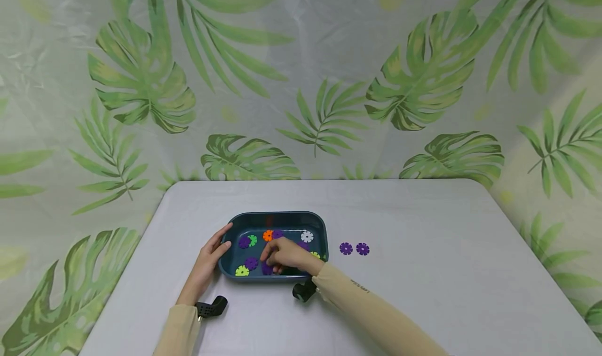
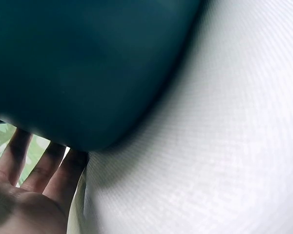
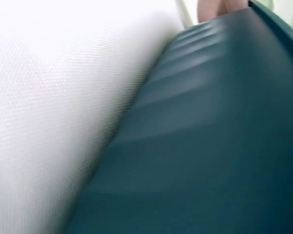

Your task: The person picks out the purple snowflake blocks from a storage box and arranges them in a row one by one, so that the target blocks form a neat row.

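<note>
A dark teal tray (image 1: 273, 279) holds several snowflake building discs. In the head view my left hand (image 1: 207, 262) is at the tray's left end, its thumb and index fingertip at the rim. The left wrist view shows the fingers of this hand (image 2: 29, 190) extended against the tray's outer wall (image 2: 88, 73). My right hand (image 1: 289, 254) reaches over the front rim into the tray, fingers bent down. Its fingertips are right at a purple disc (image 1: 267, 268); I cannot tell whether they pinch it. The right wrist view shows mostly the tray's outer side (image 3: 200, 136).
Two purple discs (image 1: 346, 248) lie side by side on the white table (image 1: 423, 272), right of the tray. Inside the tray are a white disc (image 1: 307, 236), an orange disc (image 1: 267, 235), a yellow disc (image 1: 242, 271) and a green disc (image 1: 253, 240). A leaf-patterned curtain (image 1: 329, 84) hangs behind.
</note>
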The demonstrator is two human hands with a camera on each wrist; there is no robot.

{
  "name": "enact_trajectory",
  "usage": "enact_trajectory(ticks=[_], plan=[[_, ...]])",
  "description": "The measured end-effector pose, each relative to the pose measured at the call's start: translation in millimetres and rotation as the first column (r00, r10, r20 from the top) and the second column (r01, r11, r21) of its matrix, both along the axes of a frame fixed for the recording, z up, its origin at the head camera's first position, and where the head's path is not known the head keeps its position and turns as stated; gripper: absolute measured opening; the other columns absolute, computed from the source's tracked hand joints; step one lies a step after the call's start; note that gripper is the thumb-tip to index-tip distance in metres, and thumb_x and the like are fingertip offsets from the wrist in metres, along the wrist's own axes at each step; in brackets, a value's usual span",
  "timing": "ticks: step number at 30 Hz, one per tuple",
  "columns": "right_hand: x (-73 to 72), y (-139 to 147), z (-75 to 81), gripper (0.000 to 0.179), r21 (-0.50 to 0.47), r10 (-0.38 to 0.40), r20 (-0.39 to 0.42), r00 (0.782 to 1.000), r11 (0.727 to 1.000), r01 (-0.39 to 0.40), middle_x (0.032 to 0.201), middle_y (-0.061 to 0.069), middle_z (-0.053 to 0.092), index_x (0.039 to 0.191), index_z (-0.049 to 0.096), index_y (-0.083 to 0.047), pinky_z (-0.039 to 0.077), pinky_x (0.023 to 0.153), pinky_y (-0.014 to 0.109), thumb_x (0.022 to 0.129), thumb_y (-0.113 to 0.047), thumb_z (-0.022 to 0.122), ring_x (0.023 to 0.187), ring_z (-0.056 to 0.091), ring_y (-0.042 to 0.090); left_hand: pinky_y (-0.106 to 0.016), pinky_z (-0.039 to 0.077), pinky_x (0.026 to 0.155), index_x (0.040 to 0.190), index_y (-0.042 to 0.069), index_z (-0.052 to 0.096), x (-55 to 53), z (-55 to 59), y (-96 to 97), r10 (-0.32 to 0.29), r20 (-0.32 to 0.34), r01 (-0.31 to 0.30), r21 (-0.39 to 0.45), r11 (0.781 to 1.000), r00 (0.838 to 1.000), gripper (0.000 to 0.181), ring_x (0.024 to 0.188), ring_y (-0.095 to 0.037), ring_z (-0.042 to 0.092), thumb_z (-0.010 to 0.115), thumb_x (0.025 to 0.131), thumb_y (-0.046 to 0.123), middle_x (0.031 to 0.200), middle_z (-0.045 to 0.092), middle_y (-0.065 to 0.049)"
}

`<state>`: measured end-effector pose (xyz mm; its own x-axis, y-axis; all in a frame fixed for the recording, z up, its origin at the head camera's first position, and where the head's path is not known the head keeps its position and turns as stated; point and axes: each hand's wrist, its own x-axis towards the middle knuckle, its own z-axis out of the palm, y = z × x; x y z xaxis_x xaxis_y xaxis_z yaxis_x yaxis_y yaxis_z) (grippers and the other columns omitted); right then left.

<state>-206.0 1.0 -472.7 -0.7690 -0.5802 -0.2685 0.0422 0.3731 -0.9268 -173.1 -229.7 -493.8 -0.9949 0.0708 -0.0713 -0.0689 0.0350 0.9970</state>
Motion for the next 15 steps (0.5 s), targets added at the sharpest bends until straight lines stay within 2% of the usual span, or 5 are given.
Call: enact_trajectory(ticks=[4, 10, 15], plan=[[-2.7, 7, 3.9, 0.012, -0.061, -0.003, 0.010, 1.000, 0.998, 0.004, 0.073, 0.008, 0.057, 0.095, 0.065, 0.009, 0.052, 0.053, 0.024, 0.087, 0.006, 0.056, 0.052, 0.053, 0.014, -0.048, 0.013, 0.113, 0.148, 0.012, 0.036, -1.3, -5.6, -1.6, 0.001, 0.002, -0.001, -0.010, 1.000, 1.000, 0.049, 0.143, -0.026, 0.014, 0.050, 0.101, 0.016, 0.156, 0.022, -0.008], [-8.4, 25, 19.1, 0.013, -0.139, -0.019, -0.004, 1.000, 0.990, 0.018, 0.076, 0.007, 0.060, 0.100, 0.064, 0.006, 0.054, 0.059, 0.029, 0.091, 0.002, 0.056, 0.057, 0.055, 0.014, -0.048, 0.014, 0.113, 0.148, 0.017, 0.038, -3.5, -15.7, -3.4, 0.010, -0.011, -0.010, -0.037, 0.999, 1.000, 0.050, 0.143, -0.023, 0.015, 0.052, 0.100, 0.022, 0.156, 0.023, -0.005], [-15.0, 52, 32.3, 0.017, -0.182, -0.090, -0.005, 0.996, 0.979, 0.087, 0.078, 0.006, 0.060, 0.106, 0.062, 0.006, 0.050, 0.057, 0.024, 0.092, -0.002, 0.055, 0.059, 0.054, 0.013, -0.047, 0.013, 0.113, 0.147, 0.018, 0.039, -4.6, -16.6, -2.7, 0.013, -0.012, -0.014, -0.040, 0.999, 1.000, 0.049, 0.143, -0.023, 0.016, 0.052, 0.100, 0.022, 0.156, 0.023, -0.004]])
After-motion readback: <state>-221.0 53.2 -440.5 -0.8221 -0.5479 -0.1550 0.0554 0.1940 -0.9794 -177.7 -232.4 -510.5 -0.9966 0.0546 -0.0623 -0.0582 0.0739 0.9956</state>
